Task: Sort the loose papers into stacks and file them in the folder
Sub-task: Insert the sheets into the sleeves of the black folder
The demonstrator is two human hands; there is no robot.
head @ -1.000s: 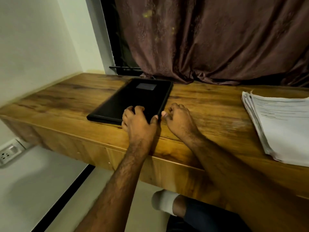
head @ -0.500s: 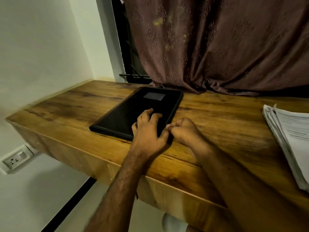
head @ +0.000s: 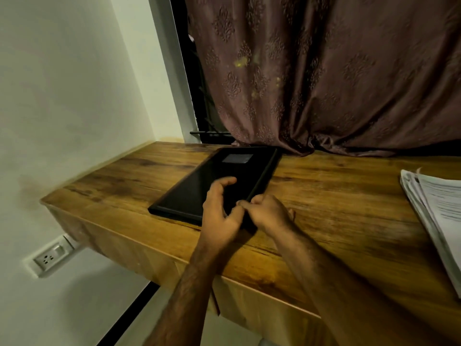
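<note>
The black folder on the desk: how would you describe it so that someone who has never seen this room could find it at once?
Start at the long wooden desk under the brown curtain. Toward the desk's left end, near the white wall, lies the black folder, closed and flat, with both hands at its near right corner. It is the only dark, flat thing there; the stack of white printed papers sits apart at the far right.

left hand (head: 219,213) covers the folder (head: 199,186) near corner (motion-blurred fingers). right hand (head: 270,214) fingertips hidden at folder's edge, grip unclear. paper stack (head: 434,216) cut off by right edge, print unreadable.
</note>
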